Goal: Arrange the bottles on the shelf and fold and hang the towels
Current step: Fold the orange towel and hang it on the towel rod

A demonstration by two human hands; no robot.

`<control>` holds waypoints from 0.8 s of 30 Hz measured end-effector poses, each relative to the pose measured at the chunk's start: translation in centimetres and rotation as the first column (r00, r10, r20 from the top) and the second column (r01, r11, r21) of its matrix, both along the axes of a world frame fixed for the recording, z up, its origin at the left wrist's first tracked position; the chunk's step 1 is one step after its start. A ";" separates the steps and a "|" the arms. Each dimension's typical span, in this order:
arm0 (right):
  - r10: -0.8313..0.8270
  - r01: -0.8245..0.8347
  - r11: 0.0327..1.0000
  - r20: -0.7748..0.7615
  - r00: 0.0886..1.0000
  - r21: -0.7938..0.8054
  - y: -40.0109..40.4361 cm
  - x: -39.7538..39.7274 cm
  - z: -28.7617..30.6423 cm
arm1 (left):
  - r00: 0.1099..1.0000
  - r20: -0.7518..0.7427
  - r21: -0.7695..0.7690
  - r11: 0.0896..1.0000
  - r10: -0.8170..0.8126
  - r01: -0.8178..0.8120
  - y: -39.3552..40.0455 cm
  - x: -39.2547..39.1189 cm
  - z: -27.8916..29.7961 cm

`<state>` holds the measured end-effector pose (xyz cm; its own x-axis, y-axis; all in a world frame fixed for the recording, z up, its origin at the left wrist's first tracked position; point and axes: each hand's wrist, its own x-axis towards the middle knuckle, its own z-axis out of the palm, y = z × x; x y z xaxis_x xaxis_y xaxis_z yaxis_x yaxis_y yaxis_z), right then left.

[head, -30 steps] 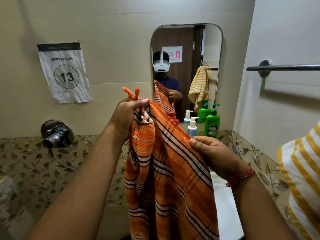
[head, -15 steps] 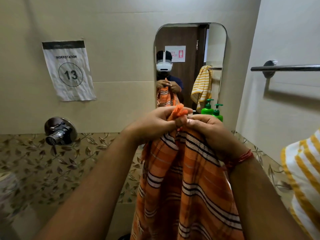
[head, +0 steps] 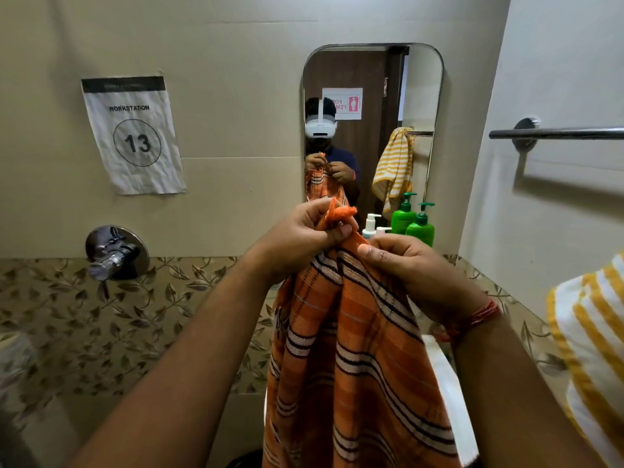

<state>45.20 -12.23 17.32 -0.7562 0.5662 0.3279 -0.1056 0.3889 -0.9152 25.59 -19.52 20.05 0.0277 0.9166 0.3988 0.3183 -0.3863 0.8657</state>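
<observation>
Orange towel (head: 344,349) hides white bottles (head: 370,222); green bottle (head: 420,228) beside.

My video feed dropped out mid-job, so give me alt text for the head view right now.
Both hands hold an orange striped towel up by its top edge, left hand and right hand pinching close together, the cloth hanging down. Behind it stand a mirror, a green pump bottle and a bare towel bar; a yellow striped towel shows at right.

Towel (head: 351,349) hanging centre, in front of mirror (head: 373,96); bottles (head: 410,219) behind it (rail (head: 557,133) right), tap (head: 114,253) left.
</observation>
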 end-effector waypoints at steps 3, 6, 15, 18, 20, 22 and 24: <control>0.055 -0.053 0.998 0.055 0.997 -0.034 0.0 0.2 -0.9 | 0.998 -0.006 0.063 0.996 0.062 -0.061 0.0 0.2 0.0; 0.086 -0.079 0.995 0.136 0.987 -0.052 0.0 0.3 -1.8 | 0.988 0.030 0.116 0.981 0.151 -0.153 0.0 0.1 0.1; -0.019 0.023 0.997 0.053 0.998 -0.067 -0.2 0.2 -2.1 | 0.938 0.101 0.042 0.941 0.330 -0.335 0.1 -1.1 0.3; -0.045 0.044 0.998 -0.037 0.998 -0.038 -0.3 -0.4 -1.5 | 0.983 0.011 0.002 0.983 0.186 -0.186 -0.4 -0.7 0.4; -0.010 0.011 1.000 -0.051 0.999 0.007 -0.4 -0.8 -0.8 | 0.994 -0.091 -0.017 0.998 0.061 -0.063 -0.5 -0.2 0.2; 0.037 -0.035 0.999 -0.052 0.998 0.026 -0.7 -1.0 0.0 | 0.990 -0.135 -0.064 0.997 -0.039 0.031 -0.7 0.2 0.0; 0.061 -0.060 0.998 -0.042 0.997 0.033 -0.8 -1.1 0.6 | 0.994 -0.078 -0.128 0.990 -0.075 0.065 -0.9 0.4 -0.2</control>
<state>44.11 -13.03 17.95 -0.7736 0.5087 0.3779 -0.1691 0.4089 -0.8968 25.97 -20.39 19.83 0.1216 0.9538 0.2749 0.3670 -0.3005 0.8804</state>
